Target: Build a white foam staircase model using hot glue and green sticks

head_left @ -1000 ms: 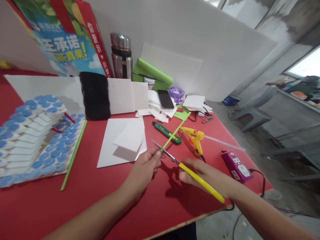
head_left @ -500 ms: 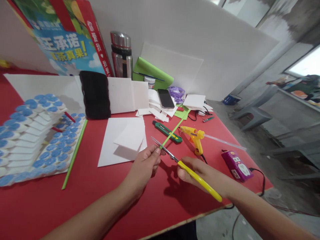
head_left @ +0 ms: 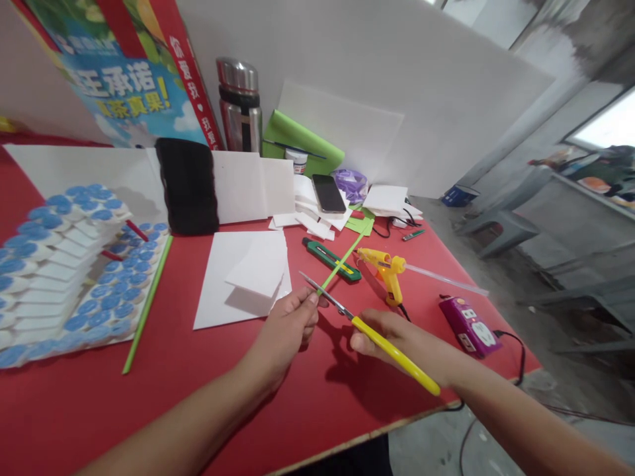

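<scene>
My left hand (head_left: 296, 316) pinches the near end of a thin green strip (head_left: 343, 260), which slants away over the table. Yellow-handled scissors (head_left: 394, 354) are gripped in my right hand (head_left: 391, 340), their metal blades lying across the strip right by my left fingertips. Whether the blades are fully closed I cannot make out. Beneath the strip lies a green utility knife (head_left: 331, 259). A yellow glue gun (head_left: 384, 268) rests just right of it, a clear glue stick (head_left: 446, 279) sticking out of its back.
On the red table (head_left: 238, 403) a model with blue-topped rolls and white steps (head_left: 69, 264) stands left, beside a green strip (head_left: 147, 304). White sheets (head_left: 211, 284), a black object (head_left: 187, 186), a phone (head_left: 328, 194), a steel flask (head_left: 240, 106) and a purple power socket (head_left: 469, 327) surround my hands.
The far end of the green strip has dipped slightly toward me. Both hands and the scissors stay in nearly the same place; the whole view has shifted a little.
</scene>
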`<state>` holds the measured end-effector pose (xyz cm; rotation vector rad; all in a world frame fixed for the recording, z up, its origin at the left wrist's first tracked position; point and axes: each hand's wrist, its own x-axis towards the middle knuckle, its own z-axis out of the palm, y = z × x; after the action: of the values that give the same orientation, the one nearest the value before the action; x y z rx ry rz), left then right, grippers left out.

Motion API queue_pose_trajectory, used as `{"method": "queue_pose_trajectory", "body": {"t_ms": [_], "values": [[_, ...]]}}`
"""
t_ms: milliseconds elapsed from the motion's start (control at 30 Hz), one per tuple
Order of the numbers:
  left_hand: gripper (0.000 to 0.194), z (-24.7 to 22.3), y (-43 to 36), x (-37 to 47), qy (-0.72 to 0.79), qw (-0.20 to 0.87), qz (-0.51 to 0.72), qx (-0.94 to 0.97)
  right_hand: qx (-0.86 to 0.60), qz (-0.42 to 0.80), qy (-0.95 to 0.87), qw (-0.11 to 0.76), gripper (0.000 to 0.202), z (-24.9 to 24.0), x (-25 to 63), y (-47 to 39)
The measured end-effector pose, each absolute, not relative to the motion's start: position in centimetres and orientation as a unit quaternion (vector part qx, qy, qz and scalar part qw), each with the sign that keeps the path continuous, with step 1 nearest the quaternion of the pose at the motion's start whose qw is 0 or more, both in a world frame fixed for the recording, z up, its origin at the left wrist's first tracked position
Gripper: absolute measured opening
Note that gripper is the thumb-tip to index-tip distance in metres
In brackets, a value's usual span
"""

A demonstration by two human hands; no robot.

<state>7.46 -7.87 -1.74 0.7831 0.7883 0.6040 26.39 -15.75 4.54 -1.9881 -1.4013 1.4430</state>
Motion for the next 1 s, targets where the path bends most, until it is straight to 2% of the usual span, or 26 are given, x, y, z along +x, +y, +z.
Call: {"method": "queue_pose_trajectory", "body": {"t_ms": [133,367,500,633,733,800,1000], "values": [[0.025,-1.7,-7.9,7.5,0.394,0.803,0.269,0.357,-0.669,0.531,-0.493,0.165,0.061,3.8,26.8,-15.6],[0.029,-1.5,-7.5,7.5,0.406,0.806,0.258,0.344,-0.652,0.595,-0.448,0.144,0.072,3.9,26.7,-14.6],[0.028,-1.5,-7.6,7.5,0.399,0.811,0.251,0.347,-0.652,0.616,-0.416,0.151,0.070,4.1,26.4,-14.5],[0.027,-1.2,-8.0,7.3,0.374,0.812,0.240,0.377,-0.669,0.592,-0.407,0.191,0.063,3.7,26.7,-14.8],[0.023,-0.6,-8.4,7.1,0.342,0.805,0.252,0.415,-0.684,0.529,-0.462,0.198,0.059,3.5,27.3,-15.0],[0.022,-0.1,-8.5,7.0,0.308,0.812,0.263,0.420,-0.711,0.455,-0.516,0.147,0.058,3.5,27.5,-15.0],[0.027,0.8,-8.6,6.5,0.270,0.812,0.324,0.403,-0.774,0.252,-0.573,-0.091,0.060,4.1,26.4,-15.1]]}}
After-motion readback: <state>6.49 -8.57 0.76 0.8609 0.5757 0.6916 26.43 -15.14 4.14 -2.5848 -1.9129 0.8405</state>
